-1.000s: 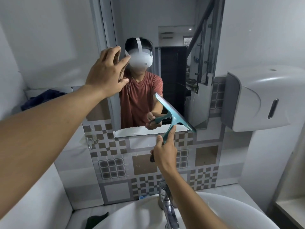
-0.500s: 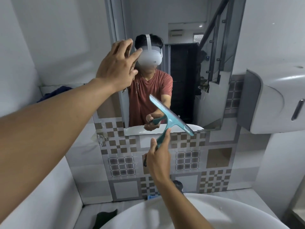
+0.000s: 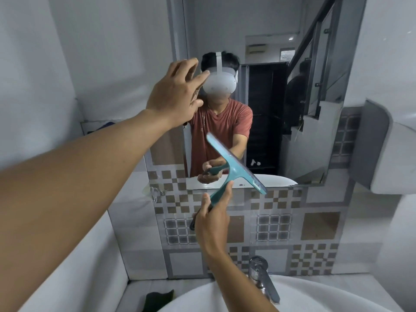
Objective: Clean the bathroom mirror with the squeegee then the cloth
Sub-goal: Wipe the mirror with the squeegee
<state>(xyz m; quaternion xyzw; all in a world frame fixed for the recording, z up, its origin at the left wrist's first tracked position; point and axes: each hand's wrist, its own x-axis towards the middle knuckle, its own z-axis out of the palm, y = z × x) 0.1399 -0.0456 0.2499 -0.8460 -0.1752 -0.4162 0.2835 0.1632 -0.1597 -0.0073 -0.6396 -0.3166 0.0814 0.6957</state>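
A wall mirror point(image 3: 265, 52) hangs above the sink and reflects a person in a red shirt. My right hand point(image 3: 212, 224) is shut on the handle of a teal squeegee point(image 3: 234, 167), whose blade tilts diagonally in front of the mirror's lower edge. My left hand point(image 3: 177, 93) is raised with fingers spread, near or on the mirror's left side; contact with the glass cannot be judged. A dark green cloth point(image 3: 157, 301) lies on the ledge left of the sink.
A white sink point(image 3: 315, 296) with a chrome tap point(image 3: 263, 278) sits below. A white wall dispenser point(image 3: 389, 152) juts out at the right. Patterned tiles point(image 3: 292, 228) cover the wall under the mirror. A dark blue fabric point(image 3: 105, 127) rests on a ledge at left.
The view has shifted so the mirror sits further right and lower. Both hands hold about the same pose, squeegee still tilted at the mirror's lower edge.
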